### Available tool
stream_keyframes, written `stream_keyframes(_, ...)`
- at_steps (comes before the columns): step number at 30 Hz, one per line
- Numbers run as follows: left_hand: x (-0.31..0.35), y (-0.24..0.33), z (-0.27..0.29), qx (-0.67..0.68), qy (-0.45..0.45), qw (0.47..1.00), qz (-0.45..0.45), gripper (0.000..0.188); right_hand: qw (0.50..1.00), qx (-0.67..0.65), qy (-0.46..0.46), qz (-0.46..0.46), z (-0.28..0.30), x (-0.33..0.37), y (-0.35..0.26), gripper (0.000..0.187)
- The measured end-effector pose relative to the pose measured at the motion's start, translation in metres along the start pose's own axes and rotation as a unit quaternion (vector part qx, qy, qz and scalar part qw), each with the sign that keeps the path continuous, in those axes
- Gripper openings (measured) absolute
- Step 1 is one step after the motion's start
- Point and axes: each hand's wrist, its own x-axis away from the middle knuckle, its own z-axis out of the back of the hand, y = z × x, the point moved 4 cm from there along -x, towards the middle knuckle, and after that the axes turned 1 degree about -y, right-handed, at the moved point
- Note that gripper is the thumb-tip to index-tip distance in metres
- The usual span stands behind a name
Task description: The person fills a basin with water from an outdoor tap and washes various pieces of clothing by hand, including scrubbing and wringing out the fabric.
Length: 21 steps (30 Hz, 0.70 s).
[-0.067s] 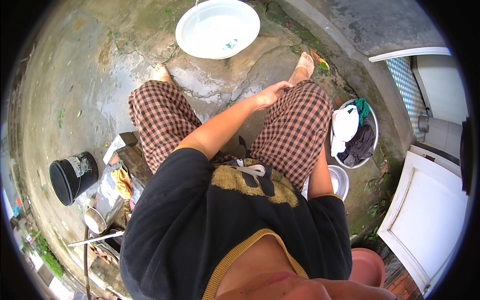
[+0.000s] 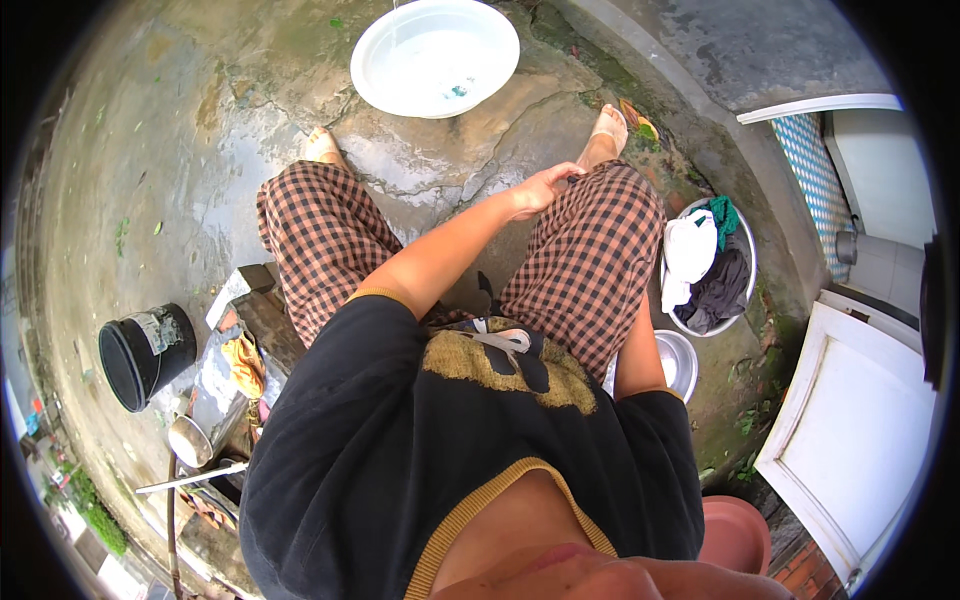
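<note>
My left arm reaches across my lap, and my left hand (image 2: 545, 190) is at the inner side of my right lower leg. Its fingers are closed on the cloth of the checked trouser leg (image 2: 590, 235), close to the hem. My right forearm (image 2: 637, 355) goes down along the outer side of the right leg; that leg hides my right hand. Beyond my feet stands a white basin (image 2: 400, 85) with water, a thin stream running in and a small bluish-green patch inside.
On the right is a basin (image 2: 752, 285) of white, green and dark clothes (image 2: 718, 290), with a metal bowl (image 2: 680, 362) nearer me. A black bucket (image 2: 148, 355), a saucepan (image 2: 190, 440) and an orange cloth (image 2: 243, 365) are on the left. A white door (image 2: 850, 430) stands far right.
</note>
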Motion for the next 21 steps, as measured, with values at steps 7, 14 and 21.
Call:
stream_keyframes(7, -0.007, -0.009, -0.006, -0.076, 0.0, 0.997, -0.014, 0.055, 0.995, -0.09, -0.026, -0.046, 0.004, 0.029, 0.014, 0.032)
stream_keyframes(14, -0.025, -0.052, 0.024, -0.184, 0.15, 0.971, -0.022, 0.041, 0.992, -0.107, -0.041, -0.055, -0.008, 0.032, 0.016, 0.032)
stream_keyframes(21, -0.035, -0.056, 0.012, -0.397, 0.268, 0.87, 0.118, 0.052, 0.996, -0.083, -0.011, -0.038, 0.01, 0.029, 0.008, 0.032)
